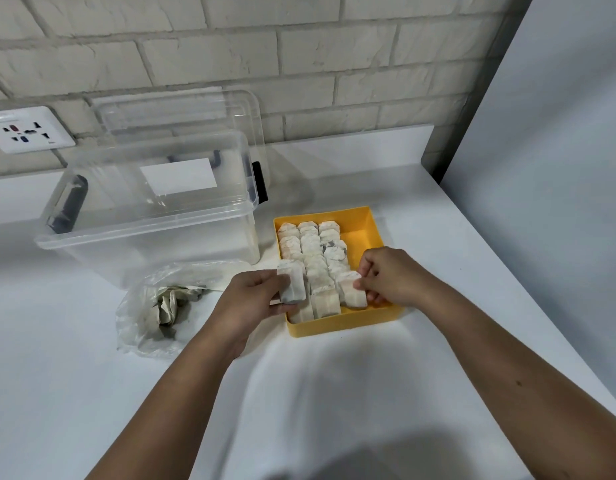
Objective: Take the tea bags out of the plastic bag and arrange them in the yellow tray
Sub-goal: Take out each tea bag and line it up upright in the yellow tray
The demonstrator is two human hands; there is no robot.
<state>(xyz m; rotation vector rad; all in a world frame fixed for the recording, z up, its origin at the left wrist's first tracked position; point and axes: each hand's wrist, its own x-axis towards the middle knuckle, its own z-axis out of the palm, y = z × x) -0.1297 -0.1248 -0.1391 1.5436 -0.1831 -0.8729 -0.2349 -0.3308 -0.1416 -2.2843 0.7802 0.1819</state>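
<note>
White counter (334, 393), tea bags (310, 244) in yellow tray (344, 323) and plastic bag (140, 327), left fingers (275, 278) gripping one, right fingers (369, 268) another

We look onto a wall of pale, off-white painted bricks (299, 46) that stands behind a smooth white surface (334, 393), with a white plastic socket plate (26, 129) set low at its left. A plain pale grey panel (559, 133) rises along the right edge, and soft shadow lies across the near part of the surface.
</note>
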